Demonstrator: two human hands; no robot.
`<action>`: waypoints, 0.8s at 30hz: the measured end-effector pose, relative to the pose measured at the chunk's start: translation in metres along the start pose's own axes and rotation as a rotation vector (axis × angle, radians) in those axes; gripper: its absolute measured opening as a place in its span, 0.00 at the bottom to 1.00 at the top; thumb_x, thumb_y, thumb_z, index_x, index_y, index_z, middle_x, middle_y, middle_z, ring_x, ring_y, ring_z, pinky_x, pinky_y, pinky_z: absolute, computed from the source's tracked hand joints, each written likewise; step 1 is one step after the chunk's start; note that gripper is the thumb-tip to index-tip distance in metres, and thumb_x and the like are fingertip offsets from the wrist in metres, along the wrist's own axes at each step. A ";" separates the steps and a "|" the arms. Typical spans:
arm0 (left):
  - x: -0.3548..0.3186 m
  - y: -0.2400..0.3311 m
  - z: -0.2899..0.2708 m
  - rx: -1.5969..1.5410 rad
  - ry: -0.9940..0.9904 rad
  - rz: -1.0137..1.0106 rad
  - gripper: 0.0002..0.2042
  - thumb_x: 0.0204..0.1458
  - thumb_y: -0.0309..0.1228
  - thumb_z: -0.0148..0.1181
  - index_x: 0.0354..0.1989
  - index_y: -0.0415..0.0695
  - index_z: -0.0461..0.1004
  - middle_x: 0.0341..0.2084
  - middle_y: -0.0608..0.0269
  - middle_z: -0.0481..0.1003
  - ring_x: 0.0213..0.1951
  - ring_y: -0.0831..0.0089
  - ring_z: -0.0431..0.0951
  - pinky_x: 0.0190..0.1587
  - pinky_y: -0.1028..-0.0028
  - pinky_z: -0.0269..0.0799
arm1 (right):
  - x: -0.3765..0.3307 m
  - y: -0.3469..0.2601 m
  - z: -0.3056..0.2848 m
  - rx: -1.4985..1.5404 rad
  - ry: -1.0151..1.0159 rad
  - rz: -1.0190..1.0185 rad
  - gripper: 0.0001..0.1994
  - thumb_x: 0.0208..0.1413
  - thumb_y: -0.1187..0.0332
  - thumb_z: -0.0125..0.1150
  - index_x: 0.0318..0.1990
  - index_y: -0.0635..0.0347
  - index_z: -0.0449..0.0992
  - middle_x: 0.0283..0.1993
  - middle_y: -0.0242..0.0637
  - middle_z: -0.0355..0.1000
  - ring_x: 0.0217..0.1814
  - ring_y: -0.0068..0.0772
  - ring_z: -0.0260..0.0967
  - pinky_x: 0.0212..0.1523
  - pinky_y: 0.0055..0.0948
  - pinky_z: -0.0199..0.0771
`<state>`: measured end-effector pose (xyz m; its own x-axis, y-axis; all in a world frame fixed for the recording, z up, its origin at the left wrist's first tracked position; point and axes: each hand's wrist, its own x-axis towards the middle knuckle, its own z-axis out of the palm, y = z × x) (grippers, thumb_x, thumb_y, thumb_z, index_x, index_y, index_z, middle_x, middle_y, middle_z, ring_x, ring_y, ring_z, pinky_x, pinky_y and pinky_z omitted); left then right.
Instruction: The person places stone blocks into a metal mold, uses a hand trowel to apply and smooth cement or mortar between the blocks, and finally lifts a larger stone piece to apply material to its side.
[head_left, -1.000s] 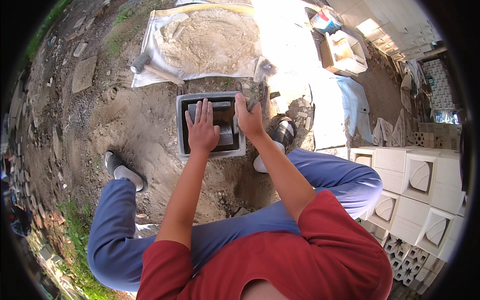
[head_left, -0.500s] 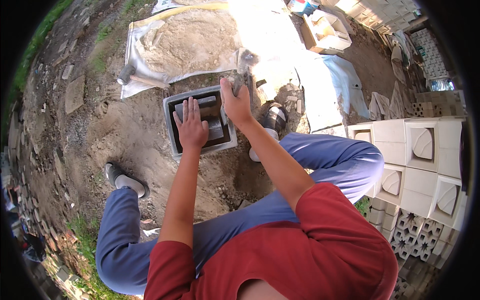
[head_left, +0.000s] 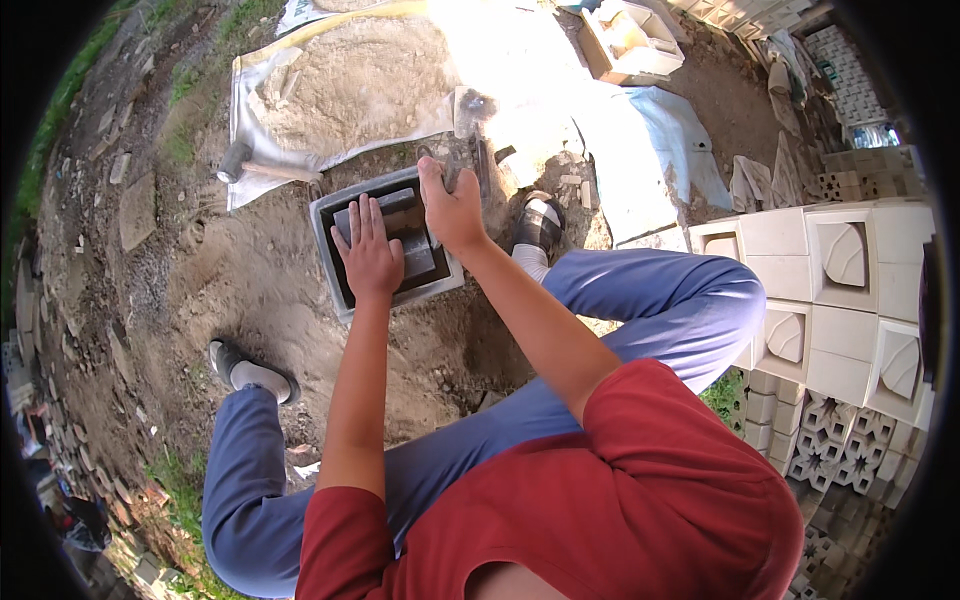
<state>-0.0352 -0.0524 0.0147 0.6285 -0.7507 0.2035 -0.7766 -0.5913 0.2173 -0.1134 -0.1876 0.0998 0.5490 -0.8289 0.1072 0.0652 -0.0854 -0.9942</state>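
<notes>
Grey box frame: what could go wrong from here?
Left hand lies spread over the dark insert inside the grey box frame: if the insert shifts, that hand could get pinched. The frame sits on uneven dirt, so it may rock. Right hand is at the frame's right side: a slip could scrape it.

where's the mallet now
Upper left of the head view: the mallet lies across the near left corner of the white sheet, beyond and left of the grey box.

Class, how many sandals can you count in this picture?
2. One sandal is on the person's left foot, below and left of the grey box; the other sandal is on the right foot, to the box's right.
</notes>
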 end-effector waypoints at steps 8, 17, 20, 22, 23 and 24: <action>0.004 0.013 0.004 -0.016 -0.010 0.022 0.38 0.53 0.37 0.49 0.76 0.43 0.51 0.77 0.59 0.49 0.78 0.62 0.45 0.76 0.44 0.32 | -0.001 0.019 -0.020 0.116 -0.049 0.020 0.22 0.71 0.63 0.54 0.20 0.57 0.68 0.19 0.19 0.61 0.21 0.12 0.52 0.21 0.24 0.49; 0.005 0.022 0.002 -0.033 -0.025 0.023 0.39 0.53 0.36 0.48 0.77 0.45 0.50 0.78 0.61 0.49 0.79 0.63 0.43 0.77 0.45 0.32 | -0.004 0.034 -0.026 0.027 -0.016 0.013 0.24 0.68 0.60 0.56 0.21 0.68 0.69 0.15 0.37 0.55 0.20 0.22 0.53 0.22 0.36 0.57; 0.003 0.012 0.001 -0.008 -0.043 -0.005 0.39 0.54 0.36 0.48 0.77 0.45 0.50 0.78 0.61 0.48 0.79 0.62 0.43 0.77 0.45 0.32 | 0.013 0.014 -0.013 0.066 0.020 0.003 0.23 0.68 0.61 0.56 0.21 0.67 0.70 0.15 0.36 0.56 0.21 0.22 0.53 0.23 0.36 0.57; 0.001 0.005 -0.002 -0.010 -0.029 -0.010 0.39 0.54 0.36 0.48 0.77 0.45 0.50 0.78 0.61 0.48 0.79 0.62 0.43 0.77 0.45 0.32 | 0.006 0.004 -0.006 0.038 0.003 0.044 0.24 0.69 0.61 0.56 0.21 0.67 0.70 0.14 0.35 0.57 0.21 0.22 0.53 0.22 0.36 0.57; 0.004 0.010 -0.001 -0.034 -0.013 0.012 0.39 0.54 0.36 0.48 0.77 0.45 0.50 0.78 0.61 0.48 0.79 0.62 0.43 0.77 0.45 0.32 | 0.003 0.011 -0.009 0.029 0.020 0.005 0.25 0.69 0.60 0.56 0.20 0.68 0.69 0.14 0.36 0.56 0.21 0.22 0.52 0.22 0.36 0.56; 0.003 0.015 -0.001 -0.042 -0.013 0.017 0.39 0.54 0.36 0.48 0.77 0.45 0.50 0.78 0.61 0.48 0.79 0.62 0.43 0.77 0.45 0.32 | 0.001 0.018 -0.013 0.021 0.036 -0.034 0.25 0.69 0.59 0.56 0.20 0.68 0.68 0.14 0.36 0.56 0.21 0.22 0.51 0.22 0.37 0.55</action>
<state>-0.0449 -0.0634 0.0196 0.6141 -0.7647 0.1950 -0.7848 -0.5656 0.2534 -0.1230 -0.1969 0.0819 0.5162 -0.8448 0.1405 0.1015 -0.1025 -0.9895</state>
